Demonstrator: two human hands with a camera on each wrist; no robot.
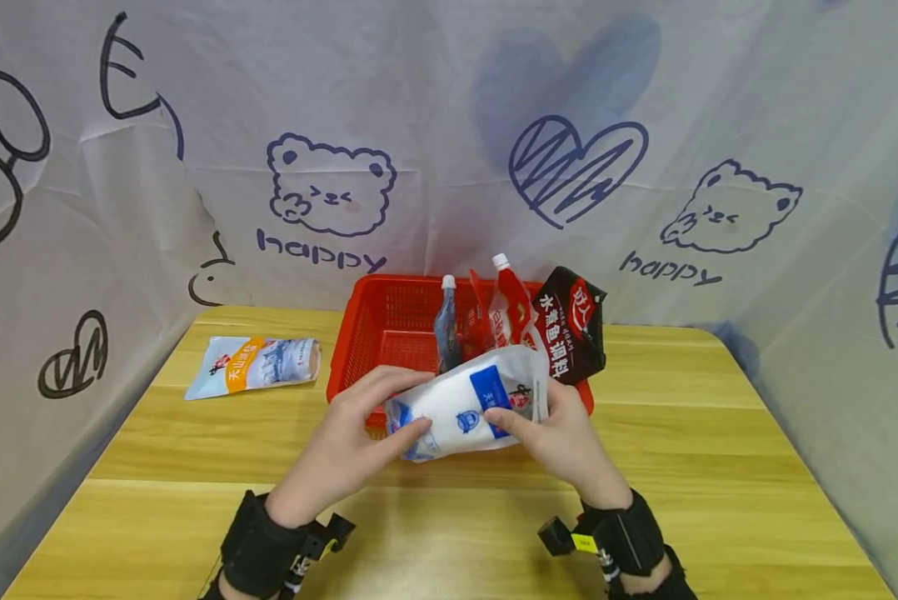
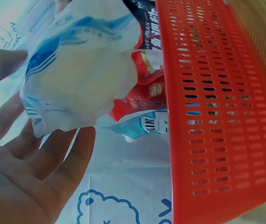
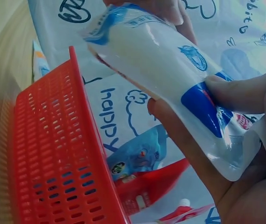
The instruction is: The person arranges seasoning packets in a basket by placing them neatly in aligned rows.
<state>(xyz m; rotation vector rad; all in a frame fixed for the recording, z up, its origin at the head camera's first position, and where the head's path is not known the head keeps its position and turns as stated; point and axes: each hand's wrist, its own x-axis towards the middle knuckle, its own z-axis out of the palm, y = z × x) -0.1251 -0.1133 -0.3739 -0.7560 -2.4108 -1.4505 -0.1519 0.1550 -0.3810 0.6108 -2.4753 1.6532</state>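
Observation:
Both hands hold a white plastic bag (image 1: 449, 408) with a blue label, tilted above the front of a red basket (image 1: 347, 350). The right hand (image 1: 572, 437) grips its label end, thumb on the front and fingers behind. At the other end is the left hand (image 1: 351, 442), its thumb at the lower edge and its fingers round the back, as the left wrist view also shows. In the basket stand a blue spouted pouch (image 1: 446, 329), a red spouted pouch (image 1: 511, 304) with a white cap, and a black seasoning packet (image 1: 575, 321) leaning over the right rim.
A light blue and orange bag (image 1: 257, 365) lies on the wooden table (image 1: 194, 517) left of the basket. Behind the table hangs a pale cloth (image 1: 449, 108) with drawn bears and hearts. Another red packet (image 3: 147, 186) shows inside the basket.

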